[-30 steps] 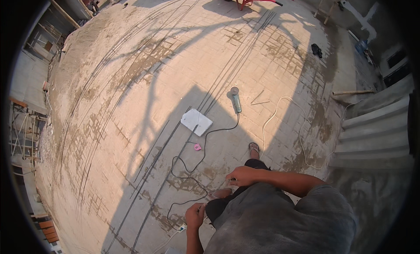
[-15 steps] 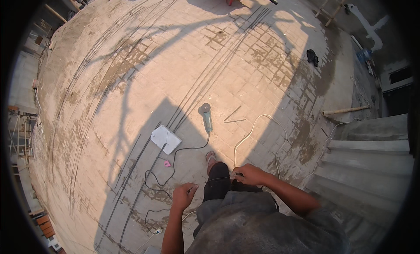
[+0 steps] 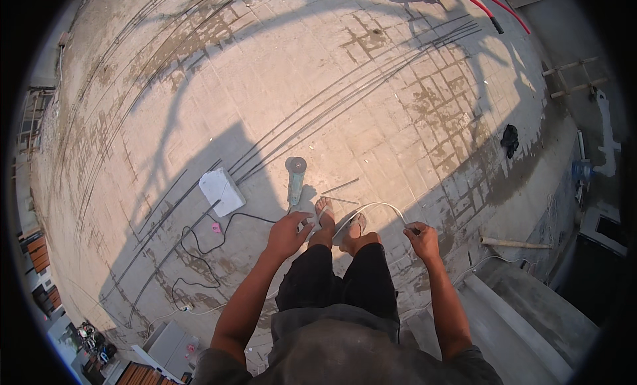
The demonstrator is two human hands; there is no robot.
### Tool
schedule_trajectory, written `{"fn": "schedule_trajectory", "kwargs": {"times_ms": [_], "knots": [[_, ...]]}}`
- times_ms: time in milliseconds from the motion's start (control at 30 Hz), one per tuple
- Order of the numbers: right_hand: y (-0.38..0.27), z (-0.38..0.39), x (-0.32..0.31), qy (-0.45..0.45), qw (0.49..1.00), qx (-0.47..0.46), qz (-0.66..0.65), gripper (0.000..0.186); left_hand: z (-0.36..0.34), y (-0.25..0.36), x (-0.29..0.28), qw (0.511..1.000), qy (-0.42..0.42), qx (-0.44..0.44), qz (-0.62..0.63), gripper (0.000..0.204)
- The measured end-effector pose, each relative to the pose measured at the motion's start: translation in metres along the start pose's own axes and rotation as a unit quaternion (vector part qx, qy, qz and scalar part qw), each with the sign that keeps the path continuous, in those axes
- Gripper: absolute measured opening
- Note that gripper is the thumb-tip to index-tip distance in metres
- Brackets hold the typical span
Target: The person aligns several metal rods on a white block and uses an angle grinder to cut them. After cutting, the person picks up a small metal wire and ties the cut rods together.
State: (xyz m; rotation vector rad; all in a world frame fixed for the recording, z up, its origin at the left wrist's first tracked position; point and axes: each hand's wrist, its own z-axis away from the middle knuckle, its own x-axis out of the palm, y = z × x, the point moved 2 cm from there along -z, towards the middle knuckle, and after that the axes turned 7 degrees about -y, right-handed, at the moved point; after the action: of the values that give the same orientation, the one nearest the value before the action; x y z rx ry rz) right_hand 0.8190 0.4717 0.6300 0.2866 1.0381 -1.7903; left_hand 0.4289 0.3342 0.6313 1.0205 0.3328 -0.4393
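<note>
My left hand (image 3: 288, 234) is over the ground just below the angle grinder (image 3: 296, 181), fingers bent toward the thumb; anything between them is too small to make out. Farther right, my right hand (image 3: 423, 239) is closed in a pinch, its contents hidden. A white cable (image 3: 373, 204) arcs between my feet and passes close by the right fingertips; whether they touch it I cannot tell. The grinder lies with its disc end away from me, its dark cord (image 3: 249, 216) trailing left. Two short metal rods (image 3: 342, 186) lie beside it.
Left of the grinder, a white block (image 3: 222, 191) rests by long steel bars (image 3: 318, 125). A small pink object (image 3: 216, 227) lies near the cord. Red handles (image 3: 478, 3), a black crumpled item (image 3: 509, 141) and a pole (image 3: 514, 242) are farther right.
My hands have moved apart and farther forward; a thin strand seen between them before is no longer visible. The view has turned, and both feet now show.
</note>
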Motion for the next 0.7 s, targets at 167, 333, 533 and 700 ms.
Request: {"fn": "schedule_trajectory", "kwargs": {"times_ms": [167,333,533,700], "knots": [[0.078,-0.201,0.034,-0.021,0.999,-0.007,0.025,0.019,-0.133,-0.048,0.050,1.000,-0.026,-0.006,-0.015,0.029],[0.147,-0.416,0.153,-0.088,0.995,-0.024,-0.032,0.021,-0.309,-0.192,0.100,0.995,0.048,0.009,-0.082,0.029],[0.173,-0.558,0.257,-0.139,0.987,-0.054,-0.052,0.023,-0.499,-0.341,0.128,0.961,0.210,0.021,-0.180,0.045],[0.176,-0.608,0.298,-0.164,0.973,0.000,-0.161,0.024,-0.606,-0.399,0.131,0.919,0.299,0.063,-0.247,0.055]]}}
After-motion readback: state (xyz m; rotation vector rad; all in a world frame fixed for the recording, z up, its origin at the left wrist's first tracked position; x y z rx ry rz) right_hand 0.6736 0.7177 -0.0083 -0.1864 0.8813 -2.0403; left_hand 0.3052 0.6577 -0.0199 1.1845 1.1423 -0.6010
